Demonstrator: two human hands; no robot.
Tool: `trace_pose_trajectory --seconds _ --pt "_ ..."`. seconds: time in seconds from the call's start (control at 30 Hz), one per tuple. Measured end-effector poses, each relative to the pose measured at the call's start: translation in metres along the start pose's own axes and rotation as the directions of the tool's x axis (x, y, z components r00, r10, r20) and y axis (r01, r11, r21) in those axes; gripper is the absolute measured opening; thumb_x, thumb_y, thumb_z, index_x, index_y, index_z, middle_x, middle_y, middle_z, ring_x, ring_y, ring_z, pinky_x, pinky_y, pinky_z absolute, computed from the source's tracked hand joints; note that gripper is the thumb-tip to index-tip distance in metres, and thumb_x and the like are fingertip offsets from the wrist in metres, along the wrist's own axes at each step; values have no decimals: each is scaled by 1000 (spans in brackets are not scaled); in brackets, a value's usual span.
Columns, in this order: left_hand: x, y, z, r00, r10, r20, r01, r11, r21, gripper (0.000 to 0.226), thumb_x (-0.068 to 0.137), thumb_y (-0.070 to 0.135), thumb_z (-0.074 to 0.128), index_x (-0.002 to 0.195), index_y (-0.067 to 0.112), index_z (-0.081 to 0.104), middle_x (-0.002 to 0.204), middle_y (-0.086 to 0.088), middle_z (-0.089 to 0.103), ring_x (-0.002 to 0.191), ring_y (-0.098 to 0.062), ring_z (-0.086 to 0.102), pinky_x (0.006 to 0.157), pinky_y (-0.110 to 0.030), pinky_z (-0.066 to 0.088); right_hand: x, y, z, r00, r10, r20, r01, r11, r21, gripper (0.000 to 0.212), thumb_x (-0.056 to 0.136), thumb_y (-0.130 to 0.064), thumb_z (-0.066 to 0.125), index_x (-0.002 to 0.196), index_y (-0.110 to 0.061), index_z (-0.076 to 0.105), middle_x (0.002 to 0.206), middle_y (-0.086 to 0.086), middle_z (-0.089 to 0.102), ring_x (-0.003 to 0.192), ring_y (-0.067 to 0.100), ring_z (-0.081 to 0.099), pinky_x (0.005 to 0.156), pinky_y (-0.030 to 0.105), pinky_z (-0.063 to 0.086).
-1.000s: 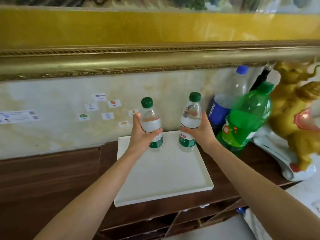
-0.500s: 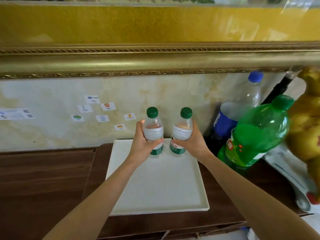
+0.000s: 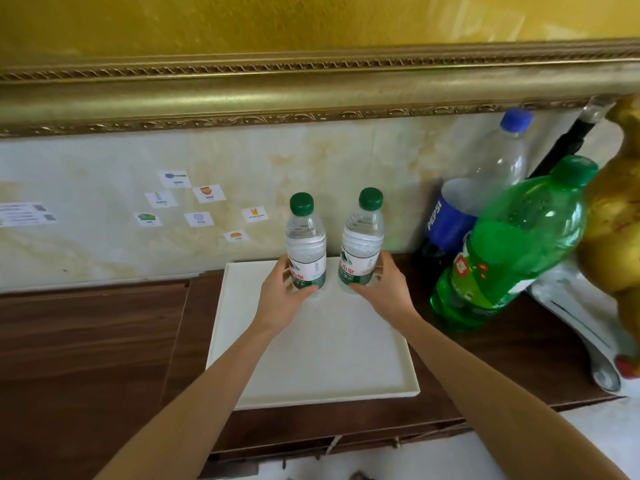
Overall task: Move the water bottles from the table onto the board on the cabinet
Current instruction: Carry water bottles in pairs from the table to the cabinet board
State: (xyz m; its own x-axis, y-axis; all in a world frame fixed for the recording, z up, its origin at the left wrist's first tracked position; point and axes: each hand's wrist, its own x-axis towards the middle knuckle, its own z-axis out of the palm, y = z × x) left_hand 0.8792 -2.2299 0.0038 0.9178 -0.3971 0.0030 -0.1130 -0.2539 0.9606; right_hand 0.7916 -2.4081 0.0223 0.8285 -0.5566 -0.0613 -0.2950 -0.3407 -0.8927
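Two small clear water bottles with green caps stand upright side by side at the far edge of the white board (image 3: 311, 358) on the dark wooden cabinet (image 3: 104, 341). My left hand (image 3: 282, 299) wraps the lower part of the left bottle (image 3: 306, 242). My right hand (image 3: 384, 289) wraps the base of the right bottle (image 3: 362, 237). Both bottle bases rest on the board, a small gap apart.
A large Pepsi bottle (image 3: 478, 199) and a big green soda bottle (image 3: 509, 247) lean just right of the board. A golden figurine (image 3: 613, 237) stands at the far right. Small picture stickers (image 3: 201, 209) dot the marble wall under a gilded frame (image 3: 311, 88).
Both hands slid down from mid-bottle to the bases, and the bottles now stand closer together on the board's far edge. The view moved nearer and tilted down.
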Motion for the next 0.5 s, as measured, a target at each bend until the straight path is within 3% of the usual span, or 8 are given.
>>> trace_pose_trajectory --seconds 0.2,0.37,0.5 --pt "0 -3 0 1000 12 -12 -12 1000 16 65 73 6 81 131 11 51 125 3 63 110 -11 60 85 -6 47 8 3 -1 999 -2 -36 -1 997 -71 62 69 -22 85 120 -15 52 115 1 65 98 13 58 87 28 47" --pt "2 -2 0 1000 -5 -2 5 1000 3 65 73 3 80 131 8 51 125 -1 63 110 -13 60 82 -4 47 21 4 -8 998 4 -65 -8 999 -52 59 72 -14 82 122 -12 50 116 3 65 97 11 57 82 23 42" --pt "5 0 4 1000 -2 -1 2 1000 11 65 73 1 80 131 8 51 123 -2 62 108 -13 59 80 -4 46 22 11 -8 998 8 -62 -9 1000 -19 60 74 -18 81 125 -16 48 123 0 62 105 9 55 87 24 41"
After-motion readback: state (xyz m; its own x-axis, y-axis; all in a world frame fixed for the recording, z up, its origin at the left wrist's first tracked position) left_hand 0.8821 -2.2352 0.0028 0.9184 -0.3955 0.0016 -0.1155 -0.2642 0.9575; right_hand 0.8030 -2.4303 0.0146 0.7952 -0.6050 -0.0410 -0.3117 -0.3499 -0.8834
